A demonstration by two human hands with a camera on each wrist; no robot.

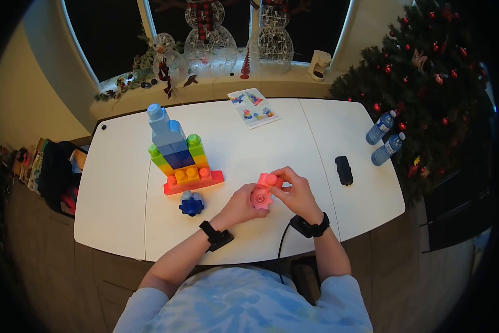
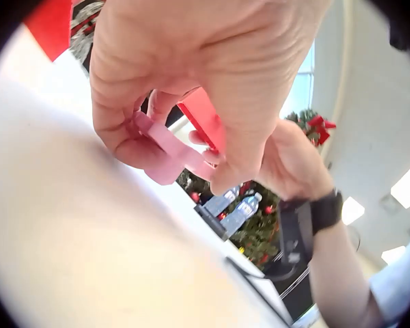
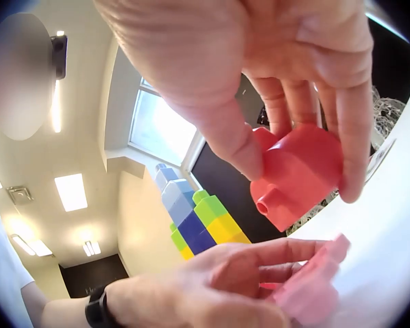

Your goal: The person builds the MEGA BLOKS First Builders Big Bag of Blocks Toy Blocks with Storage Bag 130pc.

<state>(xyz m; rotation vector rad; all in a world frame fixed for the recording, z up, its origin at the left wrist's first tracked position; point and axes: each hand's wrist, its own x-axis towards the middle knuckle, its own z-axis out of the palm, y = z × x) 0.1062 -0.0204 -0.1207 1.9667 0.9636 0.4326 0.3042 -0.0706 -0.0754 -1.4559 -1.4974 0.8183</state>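
Observation:
My left hand (image 1: 239,206) grips a pale pink toy gear (image 1: 261,198) by its toothed edge, low over the table. Just beyond it, my right hand (image 1: 299,195) pinches a red toy block (image 3: 300,171) between thumb and fingers. A short round peg sticks out of one side of that block, seen in the right wrist view. Gear and block are close together in the head view, while the right wrist view shows a gap between them. Left of the hands, a dark blue gear (image 1: 191,207) sits against a light blue piece.
A tower of building blocks (image 1: 178,159) in blue, green, yellow and red stands left of centre on the white table (image 1: 110,188). Behind lies a picture leaflet (image 1: 254,109). On the right are a black case (image 1: 343,170) and two water bottles (image 1: 380,127). A cable (image 1: 283,240) trails from the right wrist.

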